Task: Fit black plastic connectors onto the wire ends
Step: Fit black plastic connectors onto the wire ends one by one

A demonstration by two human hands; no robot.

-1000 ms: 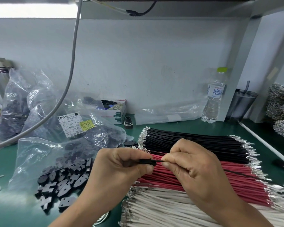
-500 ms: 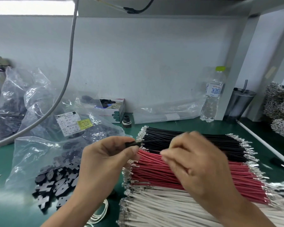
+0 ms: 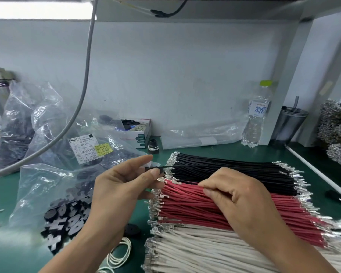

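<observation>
I am pinching a small black plastic connector (image 3: 155,169) in my left hand (image 3: 124,186), thumb and middle finger gripping it, index finger extended; one thin black wire (image 3: 185,166) is running from it. My right hand (image 3: 242,203) is nipping a red wire (image 3: 193,182) at its fingertips. Three flat bundles are lying toward the right edge of the green tabletop (image 3: 0,192): black wires (image 3: 234,172), red wires (image 3: 195,205), white wires (image 3: 195,251), all tipped with bright metal terminals. Loose black connectors (image 3: 65,219) are spilling from a crinkled clear bag (image 3: 43,186).
</observation>
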